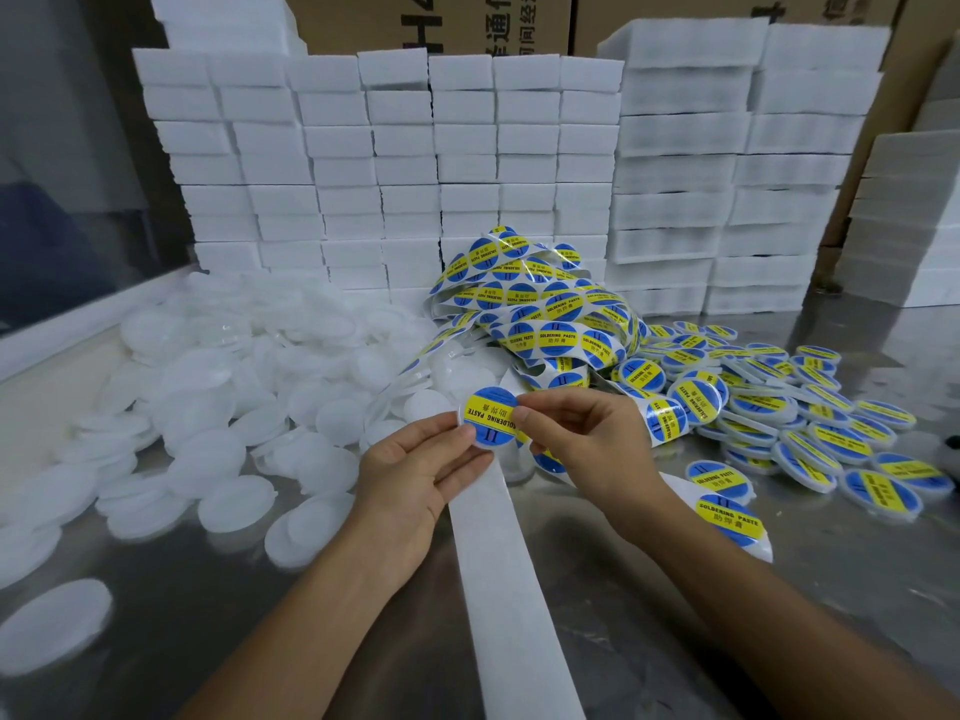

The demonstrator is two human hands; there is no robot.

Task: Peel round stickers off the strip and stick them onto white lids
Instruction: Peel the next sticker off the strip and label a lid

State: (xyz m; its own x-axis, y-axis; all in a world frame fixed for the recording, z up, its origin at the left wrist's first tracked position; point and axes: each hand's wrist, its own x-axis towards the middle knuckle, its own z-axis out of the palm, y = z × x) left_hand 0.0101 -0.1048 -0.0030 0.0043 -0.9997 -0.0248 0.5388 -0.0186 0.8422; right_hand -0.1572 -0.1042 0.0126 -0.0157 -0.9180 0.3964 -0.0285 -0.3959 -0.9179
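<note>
A packing workshop: stacked white foam blocks [395,163], cardboard cartons [415,18] (printed), steel worktable [208,641].

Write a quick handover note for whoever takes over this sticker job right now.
Left hand holds a white lid by its edge. Right hand pinches the round sticker onto that lid; it looks nearly seated.
Sticker strip is heaped behind the hands; its empty backing trails toward you.
Done: labelled lids piled on the right.
Left: bare lids piled on the left.
</note>
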